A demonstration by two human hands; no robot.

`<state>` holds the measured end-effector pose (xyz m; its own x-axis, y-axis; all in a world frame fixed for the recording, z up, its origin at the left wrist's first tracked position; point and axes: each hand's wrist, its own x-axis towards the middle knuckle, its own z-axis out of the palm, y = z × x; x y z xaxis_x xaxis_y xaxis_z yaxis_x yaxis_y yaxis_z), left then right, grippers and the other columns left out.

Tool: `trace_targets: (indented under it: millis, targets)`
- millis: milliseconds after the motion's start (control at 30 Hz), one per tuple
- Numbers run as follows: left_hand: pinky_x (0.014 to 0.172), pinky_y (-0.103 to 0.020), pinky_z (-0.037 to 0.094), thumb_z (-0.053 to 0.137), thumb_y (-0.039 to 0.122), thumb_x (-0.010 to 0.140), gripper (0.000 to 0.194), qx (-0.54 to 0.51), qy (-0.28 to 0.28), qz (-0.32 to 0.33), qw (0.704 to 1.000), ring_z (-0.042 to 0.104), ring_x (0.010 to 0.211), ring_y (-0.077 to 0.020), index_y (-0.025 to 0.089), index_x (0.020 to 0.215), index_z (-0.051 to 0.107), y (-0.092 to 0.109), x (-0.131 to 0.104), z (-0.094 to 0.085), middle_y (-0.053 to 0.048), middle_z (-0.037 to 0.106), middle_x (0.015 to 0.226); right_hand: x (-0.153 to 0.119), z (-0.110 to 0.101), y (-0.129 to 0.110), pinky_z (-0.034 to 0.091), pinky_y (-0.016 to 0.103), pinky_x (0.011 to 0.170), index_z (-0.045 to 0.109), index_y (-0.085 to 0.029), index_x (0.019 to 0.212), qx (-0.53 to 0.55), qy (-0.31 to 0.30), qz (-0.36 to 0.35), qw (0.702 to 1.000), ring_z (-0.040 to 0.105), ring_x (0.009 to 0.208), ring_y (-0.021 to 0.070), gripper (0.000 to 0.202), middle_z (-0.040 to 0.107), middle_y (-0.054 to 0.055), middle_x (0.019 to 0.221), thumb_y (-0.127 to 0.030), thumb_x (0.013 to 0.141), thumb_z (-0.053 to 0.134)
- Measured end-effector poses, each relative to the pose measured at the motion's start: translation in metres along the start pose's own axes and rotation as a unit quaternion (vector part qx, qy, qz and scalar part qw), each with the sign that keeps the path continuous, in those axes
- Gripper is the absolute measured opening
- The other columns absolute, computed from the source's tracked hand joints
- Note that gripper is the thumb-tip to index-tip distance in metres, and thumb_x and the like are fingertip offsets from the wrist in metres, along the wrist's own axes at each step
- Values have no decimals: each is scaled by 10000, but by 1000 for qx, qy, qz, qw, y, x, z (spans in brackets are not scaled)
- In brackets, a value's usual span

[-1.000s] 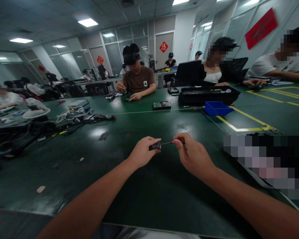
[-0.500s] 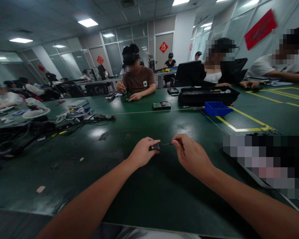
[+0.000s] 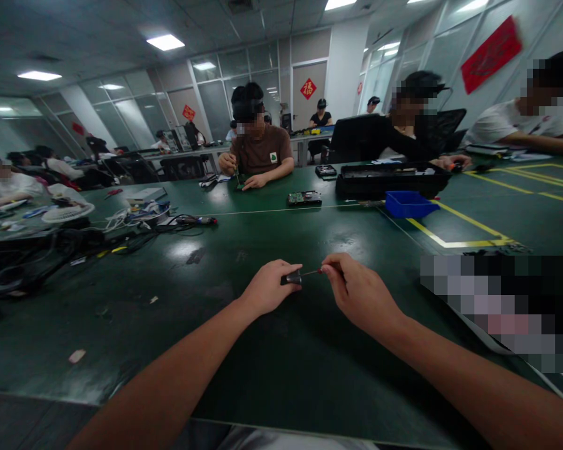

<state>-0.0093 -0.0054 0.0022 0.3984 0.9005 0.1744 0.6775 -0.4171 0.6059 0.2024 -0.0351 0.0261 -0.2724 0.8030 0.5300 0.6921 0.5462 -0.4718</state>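
Note:
My left hand (image 3: 269, 287) is closed on a small dark cylindrical part with a shiny metal end (image 3: 294, 277), pinched between thumb and fingers. That end faces right. In my right hand (image 3: 356, 284) is a thin screwdriver (image 3: 312, 272), its slim shaft pointing left and a bit of red showing at the fingertips. The rest of its handle is hidden in the closed fingers. The shaft's tip reaches the metal end of the part; whether it goes inside I cannot tell. Both hands are held just over the green table (image 3: 281, 369).
Ahead lie a green circuit board (image 3: 304, 198), a black tray (image 3: 394, 181) and a blue bin (image 3: 410, 204). Cables and tools (image 3: 145, 219) spread over the left. At the right is a blurred-out object (image 3: 492, 306). A co-worker in brown (image 3: 263, 150) sits opposite.
The screwdriver's tip and the dark part have come together, closing a small gap. My hands have barely shifted. A co-worker at the right has moved an arm rightward.

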Motion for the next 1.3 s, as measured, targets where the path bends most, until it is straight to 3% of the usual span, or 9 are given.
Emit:
trace_targets:
  millis: [300,467,700,800,933,1033,1167,1300]
  targets:
    - [996,-396,451,743,223,813,409,11,15,5,1000,599,1100,-232,256,1212,663,-2,-2,-4,-41,661,1154,1,1,5,454,332,610,580,-200,978,-24,-4,9,1000,644,686,219,157,676,64,804,-275,981,443]
    - [984,-378,467,719,263,830,357,-11,50,-6,999,605,1078,-230,237,1182,661,-3,-1,-8,-52,657,1169,2,-4,7,441,330,607,583,-197,990,-30,15,29,999,643,690,221,163,684,62,805,-293,981,452]
    - [934,-371,474,501,348,939,386,-96,66,-78,990,605,1011,-213,235,1306,534,-5,3,-17,-64,639,1142,5,-9,6,442,333,626,589,-198,985,-26,37,49,998,648,704,223,180,697,66,826,-308,980,447]
    - [815,-335,480,448,434,950,388,-116,47,-91,988,604,914,-197,224,1267,526,1,5,-22,-55,637,1056,6,-10,5,445,329,641,590,-194,989,-29,38,53,997,653,722,222,171,701,66,835,-289,977,448]
    - [737,-318,456,577,551,876,375,-14,-22,-72,997,602,862,-199,221,1047,629,13,11,-23,-37,655,973,6,-11,5,446,324,658,587,-195,998,-26,47,45,998,658,749,221,165,705,67,864,-282,980,448]
    - [756,-333,459,549,510,905,331,68,-85,-38,993,614,903,-210,234,1056,653,15,18,-16,-42,667,1019,5,-12,6,439,319,647,590,-195,998,-27,47,45,998,655,738,217,167,700,62,856,-285,983,450]
    - [797,-369,472,530,455,920,364,182,-118,3,976,614,983,-255,260,1218,607,10,28,-3,-67,650,1110,5,-12,6,436,317,648,589,-191,1003,-25,47,46,997,651,743,214,162,696,61,856,-275,982,453]
    - [760,-353,471,578,450,899,301,211,-142,19,967,616,950,-253,244,1109,644,7,33,1,-69,650,1065,6,-12,6,434,317,661,588,-186,993,-21,49,41,998,649,756,212,153,691,59,855,-263,981,457]
